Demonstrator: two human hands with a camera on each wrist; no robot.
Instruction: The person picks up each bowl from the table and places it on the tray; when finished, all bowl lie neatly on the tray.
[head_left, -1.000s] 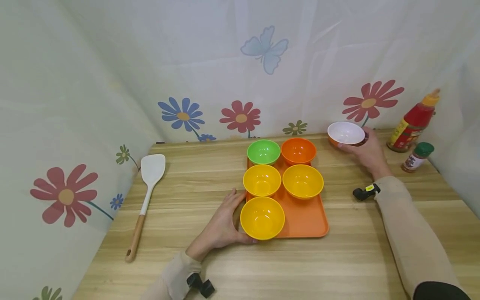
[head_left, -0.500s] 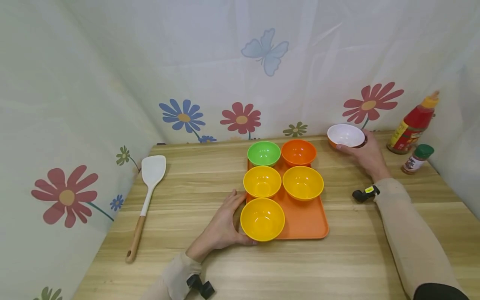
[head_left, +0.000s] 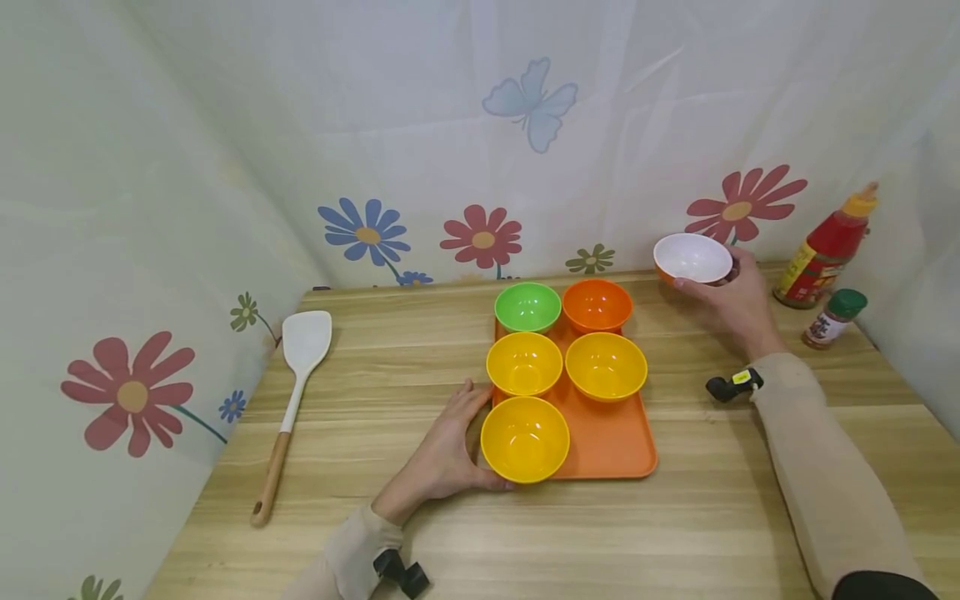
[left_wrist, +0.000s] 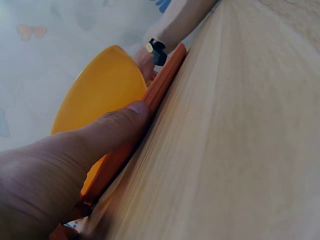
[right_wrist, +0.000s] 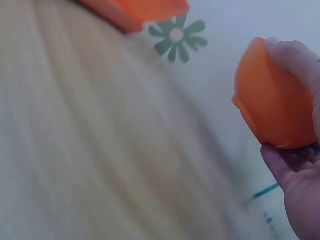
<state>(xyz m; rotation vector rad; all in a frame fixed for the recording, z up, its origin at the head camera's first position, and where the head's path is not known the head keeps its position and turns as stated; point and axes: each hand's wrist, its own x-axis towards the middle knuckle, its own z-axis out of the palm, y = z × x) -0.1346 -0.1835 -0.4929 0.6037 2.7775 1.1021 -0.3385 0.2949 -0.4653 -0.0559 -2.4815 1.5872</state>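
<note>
At the back right, my right hand [head_left: 741, 302] holds a small bowl [head_left: 693, 258], white inside and orange outside. In the right wrist view the thumb lies on the orange side of this bowl [right_wrist: 275, 95] and fingers are under it, above the table. My left hand [head_left: 450, 454] grips the front left corner of an orange tray [head_left: 611, 448], its thumb along the edge beside the front yellow bowl [head_left: 525, 437]. On the tray also stand a green bowl [head_left: 527, 307], an orange bowl [head_left: 597, 305] and two more yellow bowls, left [head_left: 524, 363] and right [head_left: 606, 367].
A white spatula [head_left: 306, 342] with a wooden handle lies at the left. At the right stand a red sauce bottle [head_left: 825, 250] and a green-capped spice jar [head_left: 832, 321]. A flowered curtain [head_left: 420, 125] hangs behind the wooden table [head_left: 390, 350].
My right hand has raised the white-lined bowl slightly from the table since half a second ago. The left hand, the tray and its bowls stay in place.
</note>
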